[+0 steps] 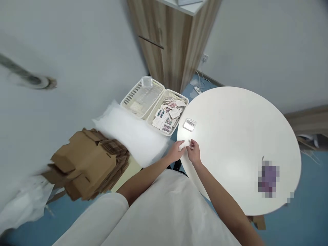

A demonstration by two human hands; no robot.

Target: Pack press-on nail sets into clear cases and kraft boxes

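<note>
My left hand [176, 151] is over the near left edge of the round white table [230, 136], its thumb and fingers apart. Close beside it, my right hand [194, 152] has curled fingers with a gap between thumb and forefinger. I make out nothing held in either hand. Just beyond them on the table lies a small clear square case [189, 124] with a row of small dark pieces inside. Left of it, a white basket [171, 133] holds many cards bearing coloured, nail-like pieces.
A second white basket [133, 114] contains clear plastic cases. White sheeting [133, 133] and stacked flat cardboard boxes [84, 160] lie to the left. A blurred purple item [269, 177] is on the table's right. Behind stands a wood-grain cabinet [171, 44], with a power strip [197, 90] on the floor.
</note>
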